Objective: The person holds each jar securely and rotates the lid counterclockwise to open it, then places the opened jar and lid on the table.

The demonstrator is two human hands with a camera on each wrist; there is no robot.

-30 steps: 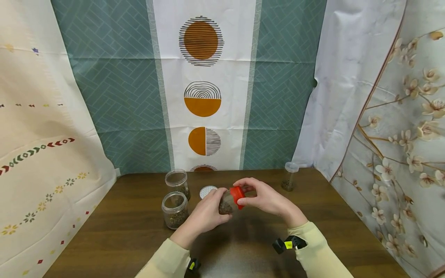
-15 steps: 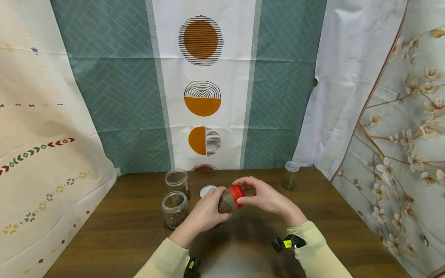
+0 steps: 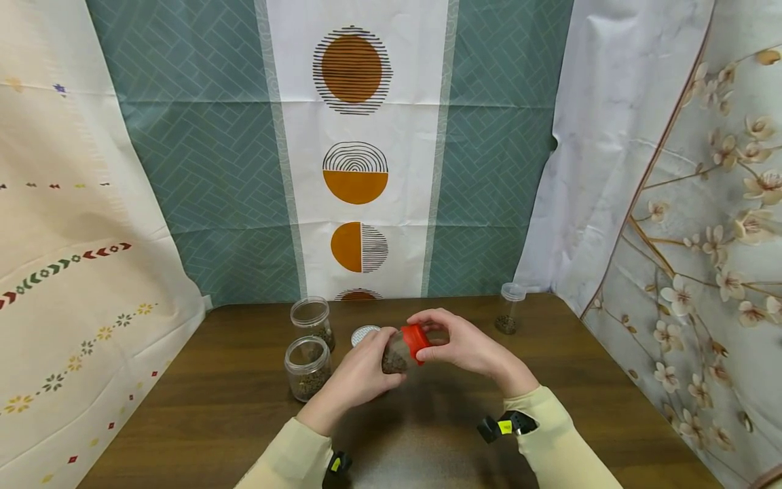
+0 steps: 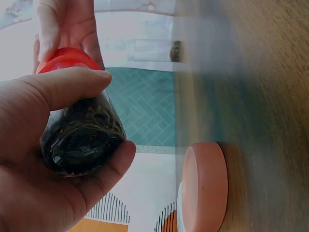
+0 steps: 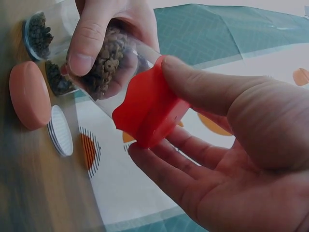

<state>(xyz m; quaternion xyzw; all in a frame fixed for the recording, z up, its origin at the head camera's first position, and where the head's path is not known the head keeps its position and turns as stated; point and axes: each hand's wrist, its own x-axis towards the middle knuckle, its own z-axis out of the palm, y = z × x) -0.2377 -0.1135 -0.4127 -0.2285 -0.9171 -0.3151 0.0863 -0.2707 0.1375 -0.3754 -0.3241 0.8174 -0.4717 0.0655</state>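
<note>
My left hand point(image 3: 360, 373) grips a clear jar point(image 3: 395, 354) of brown pellets, held tilted above the table. The thumb and fingers wrap round its lower part; the base faces the left wrist camera. A red lid point(image 5: 154, 104) with a wavy skirt sits at the jar's mouth. My right hand point(image 3: 464, 345) pinches this lid, thumb on one side and fingertips on the other. In the right wrist view the pellets point(image 5: 110, 58) show through the wall, gathered toward the base. Part of the jar is hidden behind the left fingers.
Two open clear jars, one nearer point(image 3: 307, 370) and one behind point(image 3: 310, 319), hold dark bits at the left. A white lid point(image 3: 363, 333) lies behind my left hand, with a pink round piece point(image 5: 30, 95) beside it. A narrow capped jar point(image 3: 508, 309) stands back right.
Both hands keep their hold on the jar and red lid, which have shifted very slightly left and up in the head view. Nothing else has moved.
</note>
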